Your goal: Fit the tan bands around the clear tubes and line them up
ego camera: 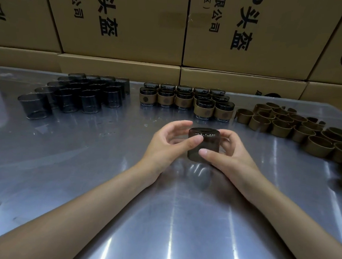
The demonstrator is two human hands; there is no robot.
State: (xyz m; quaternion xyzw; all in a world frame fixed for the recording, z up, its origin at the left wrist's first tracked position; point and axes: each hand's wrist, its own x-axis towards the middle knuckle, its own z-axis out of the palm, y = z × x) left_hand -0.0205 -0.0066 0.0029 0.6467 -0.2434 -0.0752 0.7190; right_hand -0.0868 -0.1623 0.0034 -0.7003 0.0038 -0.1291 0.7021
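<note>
A wall of large brown corrugated cardboard boxes [123, 22] printed with black characters stands stacked behind the glossy grey table [81, 183], which carries bright streaks of reflected light.

On the table, to the far left of the held tube, a cluster of bare smoky clear tubes [77, 96] stands upright in rough rows, packed close and in places touching. Straight beyond the held tube, just in front of the boxes, sits the block of finished tubes with tan bands [185, 100], lined up in neat rows of five across, each band wrapped around the tube's middle with a small round mark on its front. To the right of the held tube, a loose spread of empty tan paper bands [283, 125] curls as open rings, reaching to the table's right edge.

Near the middle of the table, both bare forearms reach in. The single short smoky clear tube [203, 145] is held between the hands just above the table surface, upright and without a band on it. The left hand [164, 147] has its thumb pressed against the tube's front wall, with its fingers curved round the far left side. The right hand [231, 155] grips the tube from the right, thumb on the lower front and fingers curled behind.
</note>
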